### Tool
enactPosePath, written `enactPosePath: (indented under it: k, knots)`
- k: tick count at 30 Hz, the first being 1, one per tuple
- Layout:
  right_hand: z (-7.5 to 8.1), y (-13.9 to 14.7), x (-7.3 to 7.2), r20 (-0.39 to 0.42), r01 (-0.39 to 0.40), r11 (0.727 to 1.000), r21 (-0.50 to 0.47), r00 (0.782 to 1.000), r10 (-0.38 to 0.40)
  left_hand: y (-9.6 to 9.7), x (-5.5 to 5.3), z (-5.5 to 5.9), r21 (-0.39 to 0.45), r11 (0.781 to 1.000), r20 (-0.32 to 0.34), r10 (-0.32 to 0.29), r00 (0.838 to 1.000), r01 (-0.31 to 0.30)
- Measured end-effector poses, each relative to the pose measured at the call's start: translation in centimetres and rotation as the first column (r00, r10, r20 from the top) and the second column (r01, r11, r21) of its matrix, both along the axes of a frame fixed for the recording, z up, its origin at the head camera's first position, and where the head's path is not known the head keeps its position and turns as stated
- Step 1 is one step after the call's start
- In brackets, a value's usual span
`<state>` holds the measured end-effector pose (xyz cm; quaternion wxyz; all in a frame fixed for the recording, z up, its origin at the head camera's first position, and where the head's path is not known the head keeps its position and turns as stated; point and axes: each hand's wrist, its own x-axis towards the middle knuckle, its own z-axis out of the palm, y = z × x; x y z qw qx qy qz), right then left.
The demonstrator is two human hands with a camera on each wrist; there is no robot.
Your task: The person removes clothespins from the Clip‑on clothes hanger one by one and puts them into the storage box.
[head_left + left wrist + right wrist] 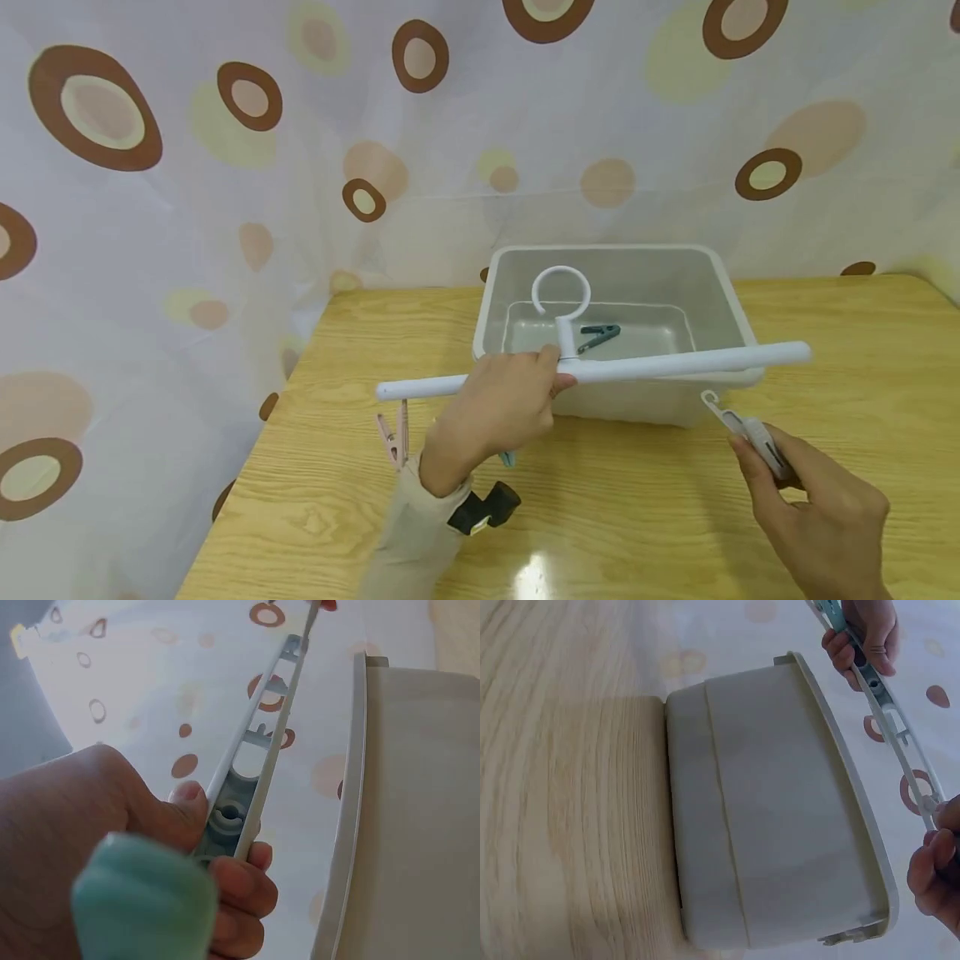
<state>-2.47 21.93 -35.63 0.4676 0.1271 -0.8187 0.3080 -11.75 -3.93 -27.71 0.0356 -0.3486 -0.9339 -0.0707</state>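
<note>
Hanger (645,367), white, crosses the middle of the head frame, its round hook (562,292) rising above and seen against the bin (630,400). The hands are apart there. The left hand (498,400) is clamped on the hanger at mid-frame; the right hand (832,508), lower right, pinches a grey clip (761,442) whose small curled end points to the upper left, below the hanger.

Only the head view shows the dark green clip (600,336) lying in the bin and the pink clip (395,437) under the hanger's left end. Just below the left hand, a bit of blue (507,458) peeps out.

The left wrist view adds the hanger's slotted underside, with thumb and fingers around it, and a blurred teal shape (146,900) at lower left. In the right wrist view, the bin's outer side fills the centre, wooden table (562,780) at left; right-hand fingers overlap the hanger's end at the right edge. Whether they touch it, I cannot tell.
</note>
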Motion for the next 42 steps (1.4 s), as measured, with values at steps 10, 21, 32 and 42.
enactPosePath:
  k: [10, 21, 32, 42]
  knots:
    - [1.1, 0.2, 0.8, 0.017, -0.099, 0.992, -0.074, 0.995, 0.100, 0.0, -0.1, 0.2, -0.007, 0.998, 0.111, -0.069, 0.991, 0.070]
    - [2.6, 2.6, 0.1, 0.151, -0.093, 0.974, 0.208, 0.987, 0.062, 0.7, 0.1, -0.2, -0.073, 0.993, 0.106, -0.085, 0.991, 0.093]
    - [3.5, 3.6, -0.2, 0.214, -0.180, 0.945, 0.274, 0.969, 0.122, 0.8, 0.1, -0.3, -0.079, 0.991, 0.111, -0.099, 0.989, 0.108]
    - [4.2, 4.0, -0.6, 0.184, -0.165, 0.938, 0.304, 0.977, 0.112, 0.8, 0.1, -0.4, -0.079, 0.991, 0.116, -0.102, 0.988, 0.111]
